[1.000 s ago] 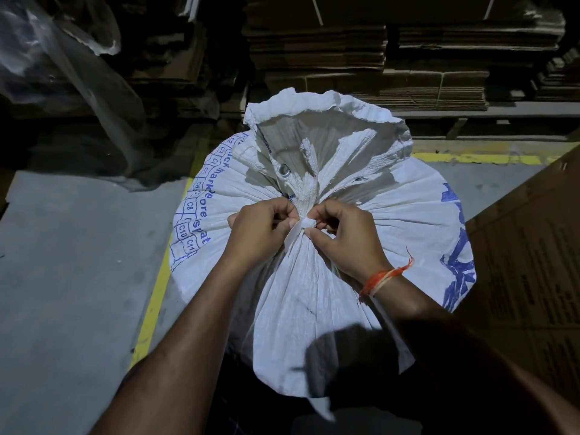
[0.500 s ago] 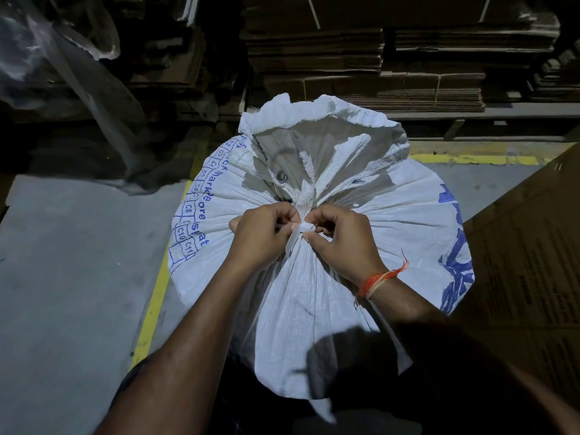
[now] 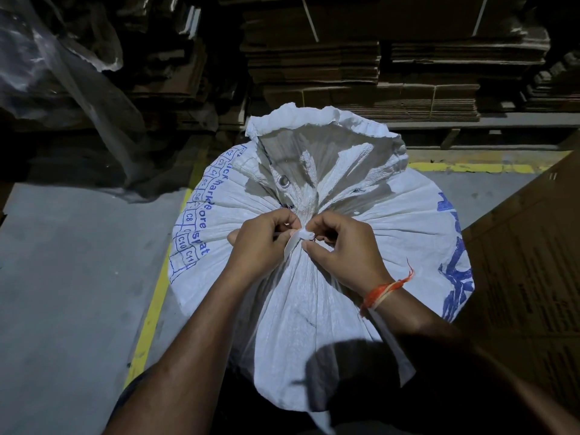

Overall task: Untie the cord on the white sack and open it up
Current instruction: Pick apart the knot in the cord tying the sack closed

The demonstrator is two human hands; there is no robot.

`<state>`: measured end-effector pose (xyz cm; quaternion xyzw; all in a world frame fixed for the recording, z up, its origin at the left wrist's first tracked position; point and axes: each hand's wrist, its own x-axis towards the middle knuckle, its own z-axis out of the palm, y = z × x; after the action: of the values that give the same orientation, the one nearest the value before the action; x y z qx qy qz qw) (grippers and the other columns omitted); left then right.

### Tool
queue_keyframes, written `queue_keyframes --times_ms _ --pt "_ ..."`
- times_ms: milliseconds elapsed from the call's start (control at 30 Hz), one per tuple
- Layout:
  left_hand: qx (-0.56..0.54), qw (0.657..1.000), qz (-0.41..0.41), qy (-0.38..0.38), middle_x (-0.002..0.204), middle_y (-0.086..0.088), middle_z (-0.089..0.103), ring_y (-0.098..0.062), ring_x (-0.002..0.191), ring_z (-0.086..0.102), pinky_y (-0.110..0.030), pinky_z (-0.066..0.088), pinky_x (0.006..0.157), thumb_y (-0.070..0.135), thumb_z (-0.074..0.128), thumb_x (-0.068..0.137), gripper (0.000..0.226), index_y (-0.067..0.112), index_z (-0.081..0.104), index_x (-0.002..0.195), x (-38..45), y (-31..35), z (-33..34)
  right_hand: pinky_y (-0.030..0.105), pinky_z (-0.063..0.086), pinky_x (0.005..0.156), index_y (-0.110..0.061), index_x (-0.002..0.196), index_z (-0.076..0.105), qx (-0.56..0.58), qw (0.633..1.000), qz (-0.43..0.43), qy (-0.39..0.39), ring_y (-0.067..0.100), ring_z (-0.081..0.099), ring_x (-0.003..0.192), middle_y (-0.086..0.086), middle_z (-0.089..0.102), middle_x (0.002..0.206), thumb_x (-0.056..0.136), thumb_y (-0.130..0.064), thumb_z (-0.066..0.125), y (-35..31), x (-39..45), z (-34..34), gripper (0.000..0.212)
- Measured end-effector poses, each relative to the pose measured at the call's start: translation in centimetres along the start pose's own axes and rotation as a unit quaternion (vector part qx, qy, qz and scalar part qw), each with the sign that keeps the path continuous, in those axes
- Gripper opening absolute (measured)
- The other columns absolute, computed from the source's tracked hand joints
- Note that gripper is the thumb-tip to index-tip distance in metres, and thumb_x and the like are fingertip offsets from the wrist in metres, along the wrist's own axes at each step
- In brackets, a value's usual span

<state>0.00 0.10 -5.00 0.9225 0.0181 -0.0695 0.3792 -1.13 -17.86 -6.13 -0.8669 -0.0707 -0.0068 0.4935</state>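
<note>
From your head camera, the white woven plastic sack (image 3: 314,293) with blue print stands in the middle of the view, its neck gathered tight and its frilled mouth (image 3: 323,133) flaring on the far side. To the left lies bare grey concrete floor (image 3: 69,293), bounded by a yellow painted line (image 3: 150,312) that runs near to far along the sack's left edge; that side has the most open room. On the right, a brown printed cardboard sheet (image 3: 527,277) stands just beside the sack, crowding that flank. Far behind, stacks of flattened brown cardboard (image 3: 370,76) sit on a shelf, and a sheet of clear plastic film (image 3: 62,76) hangs at the far left.

Your left hand (image 3: 260,243) and right hand (image 3: 342,249) meet at the neck, knuckles nearly touching. The fingers of both are curled in, and both pinch the flat white cord (image 3: 298,238) at the knot; a loose tail of it hangs down between your hands. The cord is still wrapped around the neck, so the sack remains tied. An orange thread band (image 3: 381,291) circles your right wrist.
</note>
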Motion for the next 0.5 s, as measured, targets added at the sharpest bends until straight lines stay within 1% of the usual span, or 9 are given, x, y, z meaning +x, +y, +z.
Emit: queue_keyframes --times_ms 33,100,133,167,233,333,400,500 --pt "0.000 1.000 0.001 -0.004 0.078 0.018 0.074 0.012 0.083 0.066 -0.046 0.037 0.100 0.030 0.068 0.099 0.006 0.035 0.070 0.096 -0.1 0.0 -0.1 0.020 0.057 0.074 -0.020 0.092 0.075 -0.001 1.000 0.001 0.005 0.006 0.069 0.081 -0.009 0.074 0.083 0.080 -0.017 0.083 0.0 0.1 0.1 0.014" --pt "-0.009 1.000 -0.007 -0.018 0.079 0.022 0.075 0.011 0.078 0.067 -0.055 0.046 0.101 0.038 0.067 0.094 0.004 0.040 0.071 0.095 -0.2 0.0 -0.6 0.015 0.055 0.072 -0.019 0.091 0.076 0.002 1.000 0.006 0.007 0.005 0.069 0.079 -0.010 0.075 0.082 0.081 -0.016 0.083 0.1 0.2 0.2 0.012" --pt "-0.015 1.000 -0.016 -0.023 0.080 0.024 0.076 0.008 0.077 0.068 -0.061 0.049 0.099 0.043 0.064 0.090 0.009 0.042 0.071 0.095 -0.3 0.0 -1.0 0.012 0.053 0.071 -0.019 0.091 0.077 0.005 1.000 0.008 0.008 0.004 0.070 0.079 -0.010 0.075 0.081 0.081 -0.016 0.083 0.1 0.3 0.2 0.012" --pt "-0.015 0.999 -0.025 -0.025 0.082 0.025 0.077 0.006 0.078 0.070 -0.064 0.051 0.098 0.045 0.062 0.085 0.014 0.044 0.071 0.094 -0.3 -0.1 -1.2 0.010 0.052 0.071 -0.018 0.090 0.077 0.009 1.000 0.011 0.009 0.004 0.070 0.078 -0.010 0.075 0.081 0.080 -0.015 0.084 0.1 0.3 0.2 0.012" --pt "-0.010 0.999 -0.033 -0.026 0.085 0.027 0.077 0.006 0.085 0.072 -0.063 0.051 0.099 0.047 0.061 0.080 0.017 0.047 0.072 0.093 -0.3 -0.3 -1.5 0.011 0.054 0.071 -0.017 0.090 0.078 0.018 1.000 0.019 0.008 0.005 0.071 0.078 -0.009 0.076 0.081 0.079 -0.014 0.085 0.2 0.4 0.2 0.013" --pt "-0.019 0.999 -0.029 -0.027 0.086 0.029 0.077 0.006 0.089 0.073 -0.063 0.050 0.102 0.048 0.067 0.082 0.011 0.048 0.073 0.091 -0.5 -0.3 -1.6 0.008 0.052 0.069 -0.017 0.090 0.077 0.024 0.999 0.028 0.000 0.003 0.071 0.077 -0.009 0.076 0.080 0.079 -0.013 0.085 0.3 0.4 0.0 0.014" --pt "-0.025 0.999 -0.029 -0.032 0.086 0.027 0.079 0.006 0.088 0.074 -0.063 0.050 0.102 0.045 0.068 0.085 0.010 0.049 0.074 0.092 -0.6 -0.2 -1.5 0.005 0.049 0.068 -0.018 0.090 0.077 0.025 0.999 0.029 -0.007 0.000 0.069 0.076 -0.009 0.075 0.080 0.079 -0.013 0.085 0.3 0.5 -0.1 0.014" --pt "-0.030 0.998 -0.031 -0.036 0.087 0.024 0.079 0.001 0.091 0.074 -0.064 0.051 0.101 0.042 0.065 0.085 0.015 0.049 0.074 0.094 -0.5 0.0 -1.4 0.005 0.049 0.068 -0.018 0.090 0.078 0.018 0.999 0.028 -0.011 0.000 0.069 0.078 -0.010 0.075 0.080 0.079 -0.014 0.085 0.3 0.4 -0.2 0.014"
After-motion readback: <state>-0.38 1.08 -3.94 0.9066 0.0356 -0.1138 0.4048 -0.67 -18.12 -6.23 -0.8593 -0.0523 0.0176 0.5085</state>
